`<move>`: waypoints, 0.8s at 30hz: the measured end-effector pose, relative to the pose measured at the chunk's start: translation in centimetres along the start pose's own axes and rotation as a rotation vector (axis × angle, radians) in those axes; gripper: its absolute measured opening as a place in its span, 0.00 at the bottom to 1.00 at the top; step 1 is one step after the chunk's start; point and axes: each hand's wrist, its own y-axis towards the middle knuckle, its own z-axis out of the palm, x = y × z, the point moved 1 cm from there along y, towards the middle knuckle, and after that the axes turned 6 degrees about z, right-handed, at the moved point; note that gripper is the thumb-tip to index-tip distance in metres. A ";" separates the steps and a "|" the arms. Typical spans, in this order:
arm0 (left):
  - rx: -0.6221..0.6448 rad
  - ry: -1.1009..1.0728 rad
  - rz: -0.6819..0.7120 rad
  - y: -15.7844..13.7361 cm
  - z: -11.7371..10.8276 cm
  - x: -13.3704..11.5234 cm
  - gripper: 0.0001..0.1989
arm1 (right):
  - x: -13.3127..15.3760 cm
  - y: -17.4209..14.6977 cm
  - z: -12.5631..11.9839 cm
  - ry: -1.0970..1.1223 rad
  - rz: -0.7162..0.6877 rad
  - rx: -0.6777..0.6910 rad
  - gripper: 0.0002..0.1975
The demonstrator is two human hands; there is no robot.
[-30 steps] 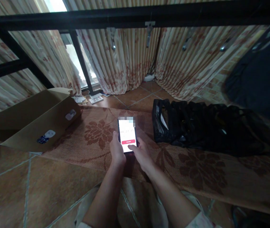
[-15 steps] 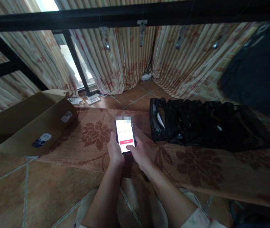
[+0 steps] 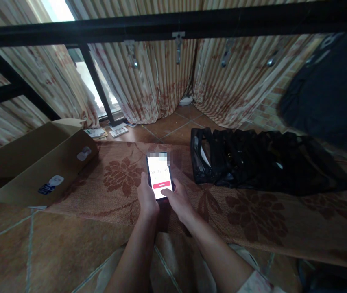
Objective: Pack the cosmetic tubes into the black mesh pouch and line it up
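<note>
The floor was of reddish-brown tiles with pale grout lines. A woven rug patterned with dark flowers lay across it. Striped, floral curtains hung along the far side, and daylight came through a window gap between them. A black metal bar ran across the top of the view. An open cardboard box sat at the left, and a black bag lay on the rug at the right.
</note>
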 end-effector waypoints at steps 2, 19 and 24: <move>-0.007 0.014 0.014 0.0 0.0 0.0 0.22 | 0.0 0.0 0.0 -0.005 -0.004 -0.006 0.15; 0.000 0.038 0.012 -0.6 0.2 -0.4 0.24 | -0.4 0.3 -0.2 -0.020 0.022 0.015 0.17; 0.018 0.034 0.031 -0.4 0.1 0.0 0.25 | -0.4 0.2 -0.2 -0.019 -0.008 0.004 0.16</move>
